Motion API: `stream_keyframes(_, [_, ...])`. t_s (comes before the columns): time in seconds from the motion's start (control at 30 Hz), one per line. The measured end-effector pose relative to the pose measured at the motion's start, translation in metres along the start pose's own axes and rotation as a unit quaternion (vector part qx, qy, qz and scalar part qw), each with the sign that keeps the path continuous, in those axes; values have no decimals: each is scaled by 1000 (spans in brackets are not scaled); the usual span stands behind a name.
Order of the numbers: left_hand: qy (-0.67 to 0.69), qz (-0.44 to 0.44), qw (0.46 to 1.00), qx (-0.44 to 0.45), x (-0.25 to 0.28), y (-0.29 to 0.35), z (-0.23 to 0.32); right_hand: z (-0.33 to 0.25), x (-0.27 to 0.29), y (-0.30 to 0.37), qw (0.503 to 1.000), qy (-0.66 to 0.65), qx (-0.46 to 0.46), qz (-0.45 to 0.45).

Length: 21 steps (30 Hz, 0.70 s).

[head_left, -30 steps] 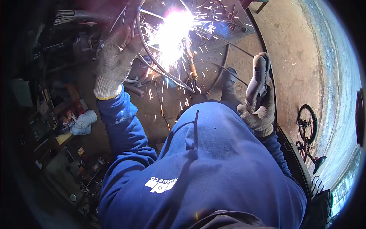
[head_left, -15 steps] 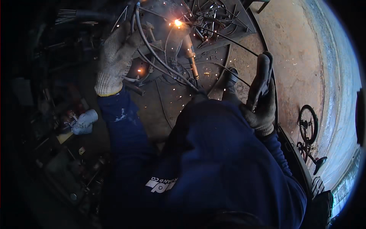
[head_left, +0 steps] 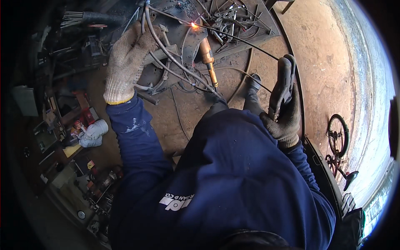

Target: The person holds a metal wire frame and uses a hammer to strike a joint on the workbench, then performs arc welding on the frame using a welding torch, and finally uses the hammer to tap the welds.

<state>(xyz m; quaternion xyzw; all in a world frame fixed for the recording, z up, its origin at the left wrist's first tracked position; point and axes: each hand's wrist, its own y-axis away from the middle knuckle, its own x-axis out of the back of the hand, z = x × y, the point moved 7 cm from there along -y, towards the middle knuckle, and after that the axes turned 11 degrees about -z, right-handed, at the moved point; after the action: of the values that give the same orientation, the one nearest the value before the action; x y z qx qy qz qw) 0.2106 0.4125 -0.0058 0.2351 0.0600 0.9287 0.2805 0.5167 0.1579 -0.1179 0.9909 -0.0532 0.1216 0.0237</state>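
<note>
Left hand (head_left: 129, 62): fingers curled round bent bars (head_left: 170, 56)
Bent bars: between left hand and copper-coloured handle (head_left: 207, 52)
Right hand (head_left: 285, 104): half-closed at dark rod (head_left: 241, 41); grip, cannot tell
Glowing spot (head_left: 193, 25): on rod's line; likely a welding pause
Next move: seems to want steady bars

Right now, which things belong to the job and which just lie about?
In use: bent metal rods in the left hand; thin dark rod between glowing spot and right hand; probably the copper-coloured tool.

Apparently lying about: jumbled metal pieces; rod bundle; bicycle.
</note>
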Motion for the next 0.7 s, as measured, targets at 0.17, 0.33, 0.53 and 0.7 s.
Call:
stream_keyframes(0.17, [-10,-6,1000,-13,2,-1,-2,2,-1,0,999,-38,-13,1])
stream_keyframes(0.33, [-31,7,999,-12,0,-1,3,0,-1,-1,1000,-12,-16,0])
stream_keyframes(0.53, [-95,73,993,-1,4,7,11,2,-2,6,996,76,-35,-5])
stream_keyframes(0.7, [-91,72,993,19,8,8,6,8,-4,6,998,27,-49,-11])
